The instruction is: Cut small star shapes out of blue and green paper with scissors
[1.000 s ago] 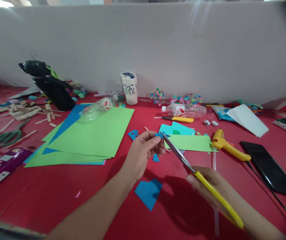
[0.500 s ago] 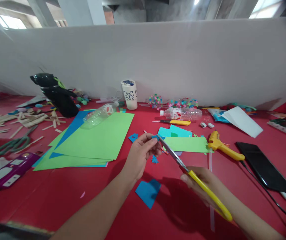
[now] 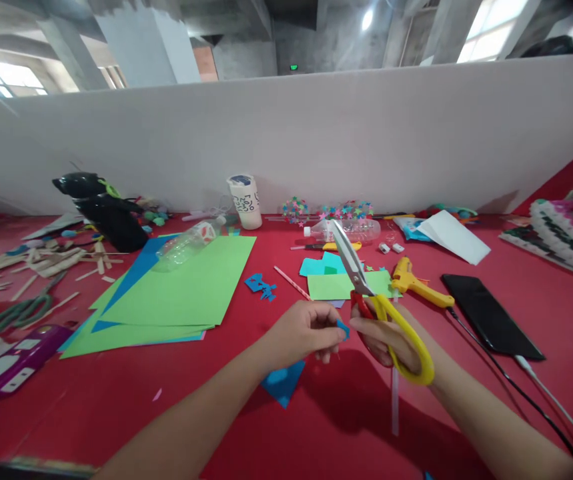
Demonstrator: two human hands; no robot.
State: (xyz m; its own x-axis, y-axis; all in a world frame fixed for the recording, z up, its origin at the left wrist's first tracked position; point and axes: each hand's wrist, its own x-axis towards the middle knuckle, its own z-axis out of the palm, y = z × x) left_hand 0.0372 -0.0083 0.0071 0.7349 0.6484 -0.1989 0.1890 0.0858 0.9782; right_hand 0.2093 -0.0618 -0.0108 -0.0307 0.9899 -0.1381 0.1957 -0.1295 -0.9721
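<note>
The left hand (image 3: 311,330) pinches a blue paper scrap (image 3: 344,330) at nine o'clock from the right hand (image 3: 404,341), which grips the scissors (image 3: 350,259), blades pointing toward eleven o'clock, apart from the scrap.

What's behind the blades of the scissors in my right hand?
Parts of a clear bottle, a yellow cutter and a green paper strip show on either side of the scissor blades; whatever sits directly behind them is covered.
</note>
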